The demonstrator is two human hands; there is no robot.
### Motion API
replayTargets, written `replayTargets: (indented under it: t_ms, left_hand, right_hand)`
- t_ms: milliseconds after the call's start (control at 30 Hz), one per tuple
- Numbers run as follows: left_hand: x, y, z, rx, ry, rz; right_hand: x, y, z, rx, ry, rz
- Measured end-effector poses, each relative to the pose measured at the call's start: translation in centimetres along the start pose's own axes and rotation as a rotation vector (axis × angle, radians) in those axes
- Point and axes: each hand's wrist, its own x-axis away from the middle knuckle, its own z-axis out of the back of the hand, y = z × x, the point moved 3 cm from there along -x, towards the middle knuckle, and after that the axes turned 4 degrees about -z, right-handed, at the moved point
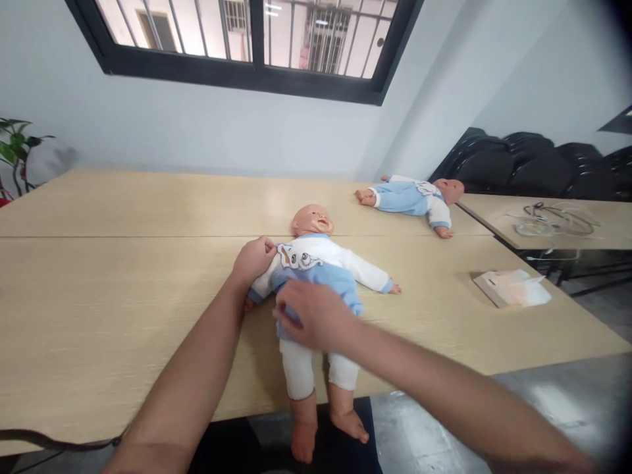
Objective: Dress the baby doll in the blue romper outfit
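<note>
A baby doll point(312, 220) lies on its back in front of me, its feet hanging past the table's near edge. It wears a white and blue top point(340, 283) with a cartoon face on the chest, and white leggings point(297, 368). At the doll's shoulder on the left side of the view, my left hand point(254, 260) has its fingers closed on the edge of the top. My right hand point(316, 316) is over the doll's belly and hip, fingers curled and blurred by motion. Whether it grips the blue cloth there cannot be made out.
A second doll point(405, 197) in similar clothes lies at the back right of the wooden table point(123, 296). A tissue pack point(513, 288) is at the right. Coiled tubing point(557, 218) rests on another table, with stacked black chairs point(523, 161) behind. A plant point(20, 148) stands left.
</note>
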Motion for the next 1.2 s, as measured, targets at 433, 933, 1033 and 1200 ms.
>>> replayTargets:
  t_ms: [433,933,1033,1200]
  left_hand:
    - [1.9,1.6,0.7,0.32,-0.351,-0.096]
    - [1.1,10.7,1.4,-0.067,-0.039,-0.452]
    - [1.1,15.4,-2.3,-0.253,-0.33,-0.538]
    - [1.4,16.7,-5.2,-0.437,-0.506,-0.383]
  right_hand:
    - [7.7,-2.6,-6.1,0.281,0.048,0.012]
    - [11.3,21.3,-0.5,0.169,0.385,-0.606]
    - [11.9,22.1,-1.4,0.044,0.334,-0.596]
    - [12.6,22.5,-0.7,-0.247,0.472,-0.593]
